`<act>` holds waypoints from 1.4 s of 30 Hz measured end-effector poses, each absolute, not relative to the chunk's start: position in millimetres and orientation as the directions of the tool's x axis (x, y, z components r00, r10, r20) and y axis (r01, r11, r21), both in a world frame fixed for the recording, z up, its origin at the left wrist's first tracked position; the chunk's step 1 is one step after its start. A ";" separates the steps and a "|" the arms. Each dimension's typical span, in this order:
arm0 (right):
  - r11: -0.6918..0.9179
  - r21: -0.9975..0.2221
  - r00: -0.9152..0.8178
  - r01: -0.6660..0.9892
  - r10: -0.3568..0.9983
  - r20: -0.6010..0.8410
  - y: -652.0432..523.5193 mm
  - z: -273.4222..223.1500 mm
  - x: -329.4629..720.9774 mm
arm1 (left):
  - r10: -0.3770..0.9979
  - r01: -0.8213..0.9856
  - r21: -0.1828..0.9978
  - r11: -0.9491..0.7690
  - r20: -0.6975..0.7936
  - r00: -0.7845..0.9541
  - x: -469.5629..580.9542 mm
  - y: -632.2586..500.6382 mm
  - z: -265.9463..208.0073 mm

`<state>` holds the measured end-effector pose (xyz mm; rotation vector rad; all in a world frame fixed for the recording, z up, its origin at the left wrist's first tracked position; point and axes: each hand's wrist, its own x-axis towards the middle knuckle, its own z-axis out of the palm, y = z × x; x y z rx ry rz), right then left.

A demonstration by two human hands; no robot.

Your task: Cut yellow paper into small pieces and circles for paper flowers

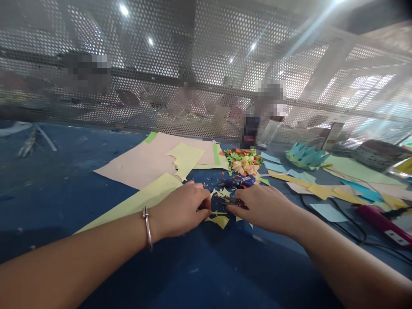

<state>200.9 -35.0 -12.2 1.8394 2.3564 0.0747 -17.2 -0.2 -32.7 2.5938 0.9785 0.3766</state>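
My left hand (pixel 183 208), with a silver bangle at the wrist, rests low over the table, its fingers curled and thumb near the fingertips. Whatever it pinches, if anything, is too small to make out. Beside its fingertips lie pale yellow paper scraps (pixel 221 221). Facing it, my right hand (pixel 262 206) is closed around small dark scissors (pixel 229 200), whose blades point left over the cuttings. Just beyond them is a dark blue-purple tool (pixel 240 182), perhaps a glue gun. Behind that sits a heap of folded orange, green and peach paper pieces (pixel 246 161).
Large pink (pixel 135 161) and yellow paper sheets (pixel 141 199) lie at left. To the right are paper strips (pixel 320 191), a blue-green folded paper piece (pixel 305 155), a magenta power strip (pixel 383 225) and black cables (pixel 357 234). A perforated metal screen (pixel 199 56) stands behind the blue table (pixel 193 266).
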 end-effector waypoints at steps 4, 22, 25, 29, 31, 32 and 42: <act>0.252 0.142 -0.243 0.957 0.967 -0.077 -35.6 -11.6 200.8 | 0.682 0.569 0.469 -0.675 0.103 0.724 -18.8 1.7 -29.5; 0.219 0.182 -0.211 0.959 0.975 -0.063 -37.0 -13.1 197.2 | 0.923 -0.078 0.977 0.196 -0.157 0.351 -13.2 -9.6 -25.7; 0.227 0.207 -0.218 0.952 0.974 -0.064 -38.4 -11.1 194.8 | 0.930 -0.102 0.970 0.220 -0.177 0.321 -12.0 -11.8 -25.7; 0.205 0.206 -0.207 0.957 0.978 -0.013 -41.0 -9.2 193.1 | 0.941 -0.124 0.965 0.232 -0.190 0.280 -11.4 -12.7 -26.8; 0.249 0.155 -0.271 0.956 0.952 0.143 -43.0 -10.1 193.0 | 0.944 -0.147 0.961 0.234 -0.189 0.271 -11.1 -14.0 -27.1; 0.304 0.130 -0.328 0.944 0.909 0.256 -44.2 -11.0 192.9 | 0.945 -0.157 0.959 0.236 -0.189 0.266 -10.8 -15.0 -27.3; 0.729 0.271 -0.702 0.629 0.383 0.600 -50.1 -14.5 183.7 | 0.932 -0.206 0.938 0.278 -0.211 0.296 -8.1 -27.0 -30.0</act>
